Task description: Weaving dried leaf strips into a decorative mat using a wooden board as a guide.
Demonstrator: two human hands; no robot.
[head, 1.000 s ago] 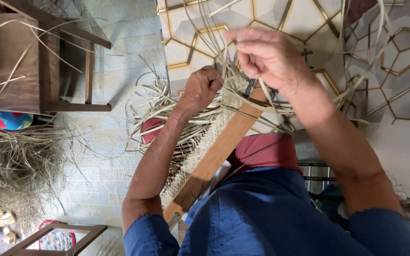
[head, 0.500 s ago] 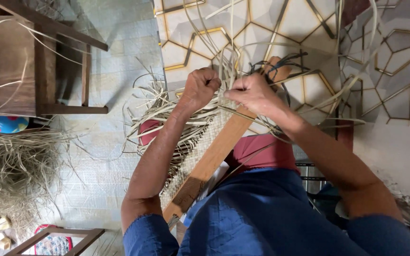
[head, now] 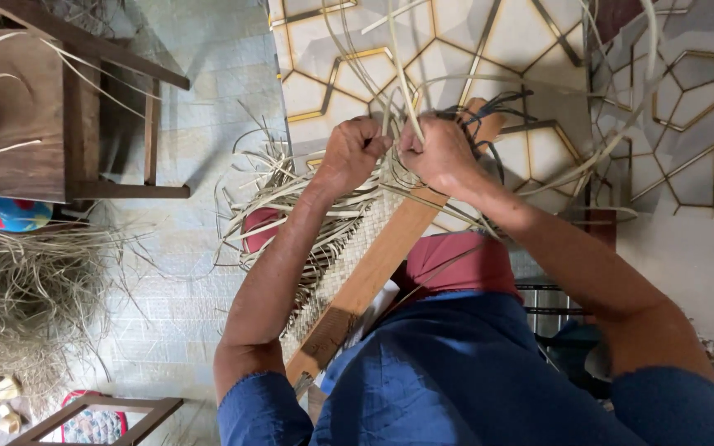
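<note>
Right hand (head: pixel 440 153) just dropped down beside left hand (head: pixel 355 153); both now fisted, gripping the pale dried reed strips (head: pixel 394 107) over the half-woven mat (head: pixel 332 248).

A pale woven floor mat (head: pixel 183 281) covers the floor, meeting light tiles with gold hexagon lines (head: pixel 456 49) at the top. On the mat stand a dark wooden stool (head: pixel 59 124) and a small wooden frame (head: pixel 101 409). A heap of dry straw-coloured fibres (head: pixel 18 306) lies at the left, beside a bright multicoloured ball (head: pixel 2 213).
</note>
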